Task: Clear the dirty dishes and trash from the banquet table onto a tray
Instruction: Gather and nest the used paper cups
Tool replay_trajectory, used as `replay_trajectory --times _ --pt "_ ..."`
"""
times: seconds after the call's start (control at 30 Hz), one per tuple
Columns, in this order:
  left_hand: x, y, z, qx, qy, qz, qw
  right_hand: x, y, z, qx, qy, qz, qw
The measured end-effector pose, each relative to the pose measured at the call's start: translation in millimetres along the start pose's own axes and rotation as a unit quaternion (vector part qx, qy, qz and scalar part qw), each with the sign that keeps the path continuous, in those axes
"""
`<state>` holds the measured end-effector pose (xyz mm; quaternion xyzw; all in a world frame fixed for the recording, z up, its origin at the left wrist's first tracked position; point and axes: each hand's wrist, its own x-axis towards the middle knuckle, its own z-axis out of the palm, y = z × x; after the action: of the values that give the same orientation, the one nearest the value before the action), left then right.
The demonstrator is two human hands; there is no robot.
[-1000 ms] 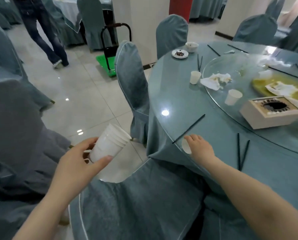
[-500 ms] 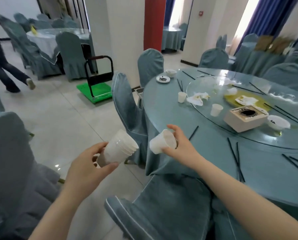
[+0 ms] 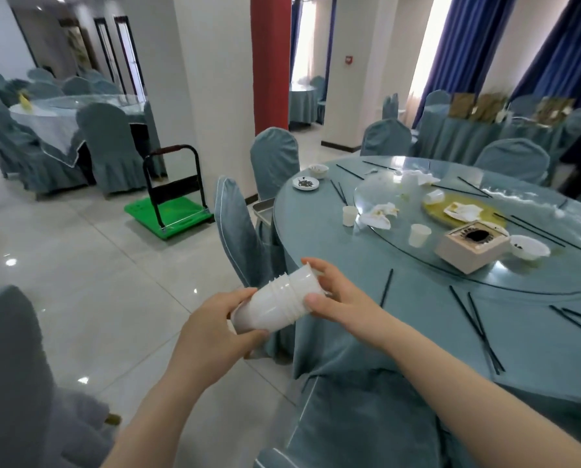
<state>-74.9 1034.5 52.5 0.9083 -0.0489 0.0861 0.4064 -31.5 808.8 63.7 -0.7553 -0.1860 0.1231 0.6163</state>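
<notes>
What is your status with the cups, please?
Left hand grips cup stack. Right hand holds the top cup on it. Two cups left on table. Nothing in the way.

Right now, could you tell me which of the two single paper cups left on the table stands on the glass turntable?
The paper cup beside the tissue box stands on the turntable. The other cup stands off the glass, on the tablecloth beside the crumpled napkin.

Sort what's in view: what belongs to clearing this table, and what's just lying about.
Job: stack of cups in left hand and right hand; loose cups; crumpled napkins; chopsticks; bowl; saucer.
Lying about: green trolley; covered chairs.
</notes>
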Motion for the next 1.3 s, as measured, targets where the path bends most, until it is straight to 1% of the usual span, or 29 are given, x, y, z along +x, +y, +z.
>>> replay_trajectory --times 0.1,0.17,0.3,0.43,0.53,0.63,0.77,0.87,1.03,1.17,1.3 --pt "37.8 -0.6 4.1 0.010 -0.019 0.021 1.000 27.7 5.2 -0.8 0.038 0.009 0.037 0.999" --pt "59.7 -1.1 9.9 0.021 -0.019 0.026 0.999 45.4 6.9 -4.7 0.051 0.043 0.068 0.995" --pt "101.2 0.4 29.0 0.044 -0.022 0.049 0.998 75.7 23.7 -15.5 0.058 0.108 0.100 0.987" --pt "131.0 -5.1 54.5 0.026 -0.070 0.042 0.996 88.3 45.5 -36.6 0.067 0.150 0.140 0.977" --pt "156.2 -11.0 71.8 -0.019 -0.100 0.028 0.994 95.7 57.0 -57.1 0.081 0.187 0.159 0.966" --pt "190.5 -15.0 81.7 -0.070 -0.118 0.012 0.990 106.5 66.7 -72.7 0.110 0.268 0.169 0.942" --pt "247.4 -17.9 85.3 -0.149 -0.126 0.014 0.981 129.6 70.5 -90.8 0.106 0.360 0.171 0.911" --pt "287.0 -22.9 84.8 -0.197 -0.135 0.020 0.971 144.9 71.6 -99.9 0.087 0.402 0.163 0.897" --pt "345.7 -32.1 77.8 -0.284 -0.169 0.009 0.944 174.3 67.4 -108.8 0.086 0.481 0.148 0.860" --pt "385.9 -46.7 71.7 -0.327 -0.186 -0.020 0.926 200.2 62.7 -113.6 0.099 0.544 0.134 0.822" --pt "418.1 -61.7 67.7 -0.361 -0.199 -0.026 0.911 217.5 64.1 -116.3 0.096 0.582 0.126 0.798"
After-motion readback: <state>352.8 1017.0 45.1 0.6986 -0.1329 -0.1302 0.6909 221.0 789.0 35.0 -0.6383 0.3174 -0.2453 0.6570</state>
